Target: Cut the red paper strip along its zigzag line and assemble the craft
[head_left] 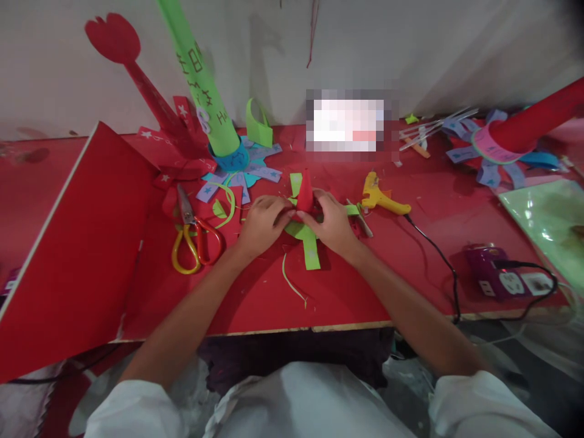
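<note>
A small red cone (pixel 305 193) stands upright in the middle of the table, on a green base with flat strips (pixel 311 252) reaching outward. My left hand (pixel 267 222) grips the cone's lower edge from the left, thumb and fingers pressed in. From the right, my right hand (pixel 332 220) closes on the same lower edge, its thumb along the front. The two thumbs almost meet at the cone's foot. Part of the green base is hidden under my hands. Just right of them lies a yellow glue gun (pixel 382 196).
Scissors (pixel 196 237) with red and yellow handles lie at the left, near a standing red panel (pixel 86 243). Behind rises a tall green paper tube (pixel 205 91) in a blue base. A purple power adapter (pixel 490 274) and green sheet (pixel 547 225) are at right.
</note>
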Motion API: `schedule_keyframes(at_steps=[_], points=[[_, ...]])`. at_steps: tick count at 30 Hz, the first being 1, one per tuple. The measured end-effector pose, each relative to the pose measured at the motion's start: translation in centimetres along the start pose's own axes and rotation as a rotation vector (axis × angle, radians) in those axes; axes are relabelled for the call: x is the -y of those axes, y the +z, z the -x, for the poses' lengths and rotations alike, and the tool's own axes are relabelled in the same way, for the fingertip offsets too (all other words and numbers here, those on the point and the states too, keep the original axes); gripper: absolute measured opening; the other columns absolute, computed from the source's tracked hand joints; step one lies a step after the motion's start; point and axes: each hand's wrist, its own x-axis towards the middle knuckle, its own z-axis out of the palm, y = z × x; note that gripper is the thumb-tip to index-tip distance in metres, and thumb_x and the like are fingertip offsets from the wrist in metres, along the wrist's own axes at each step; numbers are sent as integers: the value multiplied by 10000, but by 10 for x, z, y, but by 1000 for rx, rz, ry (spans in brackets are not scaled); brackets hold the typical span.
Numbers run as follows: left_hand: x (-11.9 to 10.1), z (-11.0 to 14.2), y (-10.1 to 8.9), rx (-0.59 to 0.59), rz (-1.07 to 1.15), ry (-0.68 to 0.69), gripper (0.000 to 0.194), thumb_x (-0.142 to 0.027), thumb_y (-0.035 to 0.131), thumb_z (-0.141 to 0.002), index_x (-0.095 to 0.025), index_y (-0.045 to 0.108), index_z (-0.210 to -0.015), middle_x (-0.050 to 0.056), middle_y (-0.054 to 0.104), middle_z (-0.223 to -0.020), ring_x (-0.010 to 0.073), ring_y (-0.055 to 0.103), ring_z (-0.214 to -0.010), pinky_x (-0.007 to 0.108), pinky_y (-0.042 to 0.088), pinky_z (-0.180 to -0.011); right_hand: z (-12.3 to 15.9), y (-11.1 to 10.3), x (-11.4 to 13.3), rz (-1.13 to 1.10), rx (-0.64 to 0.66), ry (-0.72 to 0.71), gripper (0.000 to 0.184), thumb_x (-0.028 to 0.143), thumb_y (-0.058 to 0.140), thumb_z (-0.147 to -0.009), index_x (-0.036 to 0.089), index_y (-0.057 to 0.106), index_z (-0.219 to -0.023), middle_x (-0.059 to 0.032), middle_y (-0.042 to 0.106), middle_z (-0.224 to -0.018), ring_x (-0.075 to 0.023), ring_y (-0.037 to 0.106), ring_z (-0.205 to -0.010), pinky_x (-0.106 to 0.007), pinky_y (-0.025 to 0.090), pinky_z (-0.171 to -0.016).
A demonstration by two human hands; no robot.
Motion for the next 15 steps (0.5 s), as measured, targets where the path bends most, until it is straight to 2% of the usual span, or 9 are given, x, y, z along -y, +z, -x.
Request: schedule_keyframes(at_steps=[3,5,9,15], points=[[5,-1,-8,-88,79,-69,192,-313,535,-1098,-205,693,-1107,96,788,-1114,256,718,-1070,424,561,-979,1,-6,5,-21,19,-50,372,396,670,-1001,279,641,-1354,-141,750,-1362,-367,689,-1288,-571,557,-1112],[9,-1,-12,-118,87,-45,166,-311,587,-1074,-203,690,-1148,103,778,-1163,262,698,-1125,432,548,-1021,1,-8,5,-49,32,-97,378,380,661,-1002,270,641,-1363,-142,737,-1400,-359,676,-1331,-567,544,-1144],[12,1,-6,-53,3,8,290,-222,662,-994,-217,686,-1284,109,763,-1275,293,673,-1229,476,514,-1090,1,-6,2,-99,86,-141,422,399,664,-998,272,635,-1400,-142,732,-1429,-352,675,-1350,-568,541,-1157],[11,7,3,28,-141,-11,149,-191,588,-1020,-215,734,-1031,92,790,-1044,289,699,-1040,462,509,-945,0,-8,-6,-154,180,-131,473,494,651,-1024,263,629,-1436,-158,736,-1415,-345,701,-1302,-565,560,-1128]])
